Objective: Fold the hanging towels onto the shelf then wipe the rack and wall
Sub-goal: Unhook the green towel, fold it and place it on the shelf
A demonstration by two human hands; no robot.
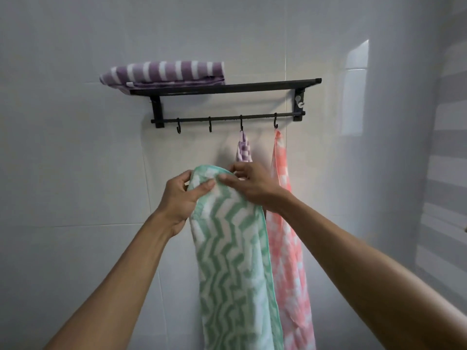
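A green-and-white zigzag towel [235, 261] hangs down from my two hands, clear of the hooks. My left hand [180, 198] grips its top left edge and my right hand [249, 184] pinches its top right edge. A folded purple-and-white striped towel [164, 73] lies on the left end of the black rack's shelf [265, 85]. A small purple checked cloth [243, 149] hangs from the third hook, partly behind my right hand. A pink-and-white towel [286, 236] hangs from the fourth hook, behind the green towel.
The hook rail [197, 120] below the shelf has two bare hooks on its left. White tiled wall [75, 160] lies behind the rack. A side wall [444, 147] with grey and white stripes stands at the right.
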